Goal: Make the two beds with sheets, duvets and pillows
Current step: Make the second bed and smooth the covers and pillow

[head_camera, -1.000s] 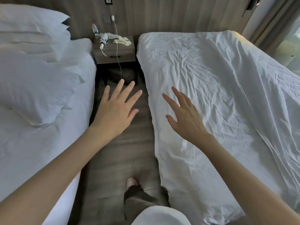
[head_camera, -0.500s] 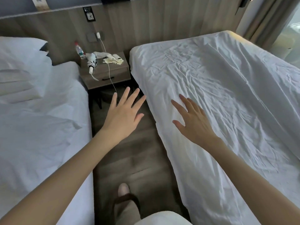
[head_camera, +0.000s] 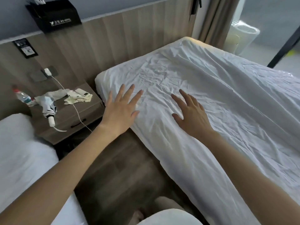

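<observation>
We are looking at a plain white sheet (head_camera: 211, 103) on the right bed, greying in its creases, and equally white bedding (head_camera: 19, 151) on the left one. The nightstand (head_camera: 68, 118) is showing a grey-brown wood grain with a black drawer handle (head_camera: 78, 123). On it we are seeing a clear bottle (head_camera: 22, 96) with a red cap and a teal label, a white umbrella (head_camera: 48, 106) with dark stripes and a pale cream cloth (head_camera: 78, 99). The charger (head_camera: 47, 70) is showing white, the vertically slatted panel (head_camera: 121, 38) beige, the wall (head_camera: 14, 18) blue-grey, the box (head_camera: 55, 15) black with white lettering, the curtain (head_camera: 212, 20) taupe, and the wood-grained floor (head_camera: 113, 168) dark brown.
</observation>
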`<state>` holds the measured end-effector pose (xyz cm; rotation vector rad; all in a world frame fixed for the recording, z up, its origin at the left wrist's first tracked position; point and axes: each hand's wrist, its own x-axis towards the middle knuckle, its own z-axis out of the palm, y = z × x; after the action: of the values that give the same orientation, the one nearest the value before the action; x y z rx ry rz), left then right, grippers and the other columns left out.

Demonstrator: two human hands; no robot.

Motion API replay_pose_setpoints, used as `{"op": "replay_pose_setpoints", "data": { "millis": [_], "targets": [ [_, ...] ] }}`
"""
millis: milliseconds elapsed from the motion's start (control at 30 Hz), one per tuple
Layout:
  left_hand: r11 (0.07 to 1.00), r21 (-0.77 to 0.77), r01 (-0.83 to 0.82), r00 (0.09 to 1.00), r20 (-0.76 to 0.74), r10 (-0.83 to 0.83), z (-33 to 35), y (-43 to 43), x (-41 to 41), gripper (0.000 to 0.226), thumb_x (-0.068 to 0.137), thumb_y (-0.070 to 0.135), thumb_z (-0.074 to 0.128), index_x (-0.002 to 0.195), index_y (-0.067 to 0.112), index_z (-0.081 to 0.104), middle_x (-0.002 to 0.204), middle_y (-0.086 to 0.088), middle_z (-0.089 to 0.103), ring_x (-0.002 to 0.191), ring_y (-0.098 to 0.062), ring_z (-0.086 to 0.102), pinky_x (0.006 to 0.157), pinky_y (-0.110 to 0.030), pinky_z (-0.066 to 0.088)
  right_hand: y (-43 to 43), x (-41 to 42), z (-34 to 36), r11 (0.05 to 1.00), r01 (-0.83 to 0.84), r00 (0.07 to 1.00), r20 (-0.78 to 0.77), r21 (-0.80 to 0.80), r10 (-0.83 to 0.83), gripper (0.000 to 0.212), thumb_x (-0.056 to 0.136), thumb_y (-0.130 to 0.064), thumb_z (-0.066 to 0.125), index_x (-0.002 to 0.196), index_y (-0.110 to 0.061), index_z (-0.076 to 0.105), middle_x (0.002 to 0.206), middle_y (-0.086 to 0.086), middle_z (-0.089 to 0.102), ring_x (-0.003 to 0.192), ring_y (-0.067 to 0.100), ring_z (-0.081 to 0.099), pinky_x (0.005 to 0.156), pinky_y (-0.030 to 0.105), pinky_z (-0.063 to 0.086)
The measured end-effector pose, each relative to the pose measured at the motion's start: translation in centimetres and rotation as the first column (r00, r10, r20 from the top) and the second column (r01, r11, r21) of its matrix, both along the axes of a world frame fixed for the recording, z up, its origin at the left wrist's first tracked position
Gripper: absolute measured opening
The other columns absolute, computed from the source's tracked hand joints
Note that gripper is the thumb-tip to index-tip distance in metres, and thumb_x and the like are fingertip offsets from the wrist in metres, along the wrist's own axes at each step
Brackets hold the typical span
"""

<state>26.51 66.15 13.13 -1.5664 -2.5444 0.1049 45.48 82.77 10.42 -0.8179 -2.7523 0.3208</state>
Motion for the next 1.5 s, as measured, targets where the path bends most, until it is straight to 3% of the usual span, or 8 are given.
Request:
{"op": "replay_pose_setpoints", "data": {
  "millis": [200,367,667,800,967,1300,1500],
  "targets": [
    [0.995,0.047,0.087,0.993,0.075,-0.09,-1.2,9.2,-10.8,0.065,0.103,0.046,0.029,0.153,0.035,-0.01,0.162,0.004,-0.014,0.149,-0.024,-0.014,0.118,-0.05,-0.003,6.7,-8.1,-1.5,0.99,0.143,0.989,0.025,-0.007,-0.142,0.066,0.096,-0.039,0.054,0.154,-0.033,0.021,0.163,0.002,0.011,0.147,0.029,0.018,0.115,0.048,0.024],
    [0.972,0.067,0.225,0.974,0.006,-0.226,-2.9,19.4,-19.0,0.065,0.102,0.044,0.033,0.154,0.033,-0.005,0.163,0.002,-0.009,0.15,-0.025,-0.009,0.119,-0.052,0.005,15.3,-15.4,-4.0,0.971,0.239,0.971,0.016,0.003,-0.239,0.067,0.096,-0.04,0.054,0.154,-0.032,0.021,0.163,0.002,0.012,0.147,0.029,0.019,0.114,0.047,0.025],
    [0.955,0.01,0.297,0.952,0.076,-0.297,-4.2,38.0,-32.4,0.064,0.102,0.039,0.039,0.155,0.03,0.005,0.164,-0.001,0.002,0.15,-0.025,-0.002,0.12,-0.05,0.008,32.0,-26.7,-6.0,0.922,0.369,0.929,0.065,-0.115,-0.364,0.066,0.096,-0.034,0.056,0.153,-0.029,0.023,0.162,0.005,0.013,0.146,0.03,0.019,0.115,0.045,0.024],
    [0.938,0.081,0.337,0.916,0.202,-0.346,-4.3,45.6,-35.5,0.059,0.101,0.031,0.045,0.154,0.026,0.02,0.161,-0.003,0.02,0.15,-0.025,0.011,0.118,-0.045,0.014,37.7,-28.6,-6.2,0.894,0.427,0.903,0.119,-0.134,-0.413,0.067,0.096,-0.033,0.057,0.153,-0.029,0.023,0.162,0.006,0.012,0.146,0.031,0.018,0.115,0.048,0.025],
    [0.916,0.108,0.387,0.887,0.229,-0.402,-5.5,55.0,-39.5,0.056,0.099,0.027,0.049,0.151,0.024,0.031,0.154,-0.006,0.035,0.144,-0.025,0.027,0.113,-0.041,0.023,43.7,-30.7,-7.1,0.837,0.522,0.851,0.16,-0.163,-0.5,0.068,0.095,-0.032,0.057,0.154,-0.027,0.024,0.162,0.007,0.011,0.146,0.032,0.018,0.115,0.049,0.026],
    [0.851,-0.086,0.518,0.834,0.273,-0.48,-13.2,78.5,-49.4,0.064,0.099,0.031,0.045,0.155,0.031,0.014,0.16,0.0,0.018,0.147,-0.021,0.019,0.114,-0.04,0.024,60.6,-38.8,-11.6,0.753,0.652,0.737,0.308,-0.088,-0.602,0.067,0.096,-0.034,0.056,0.153,-0.028,0.022,0.162,0.006,0.011,0.146,0.03,0.02,0.115,0.046,0.025],
    [0.801,-0.226,0.555,0.824,0.282,-0.492,-21.7,93.0,-54.6,0.083,0.092,0.015,0.055,0.155,0.035,0.004,0.162,-0.003,0.006,0.147,-0.022,0.014,0.111,-0.037,0.027,72.0,-43.8,-18.4,0.648,0.75,0.633,0.425,-0.131,-0.646,0.071,0.095,-0.036,0.056,0.153,-0.034,0.017,0.163,0.003,0.009,0.145,0.032,0.019,0.112,0.05,0.032]
  ]
}}
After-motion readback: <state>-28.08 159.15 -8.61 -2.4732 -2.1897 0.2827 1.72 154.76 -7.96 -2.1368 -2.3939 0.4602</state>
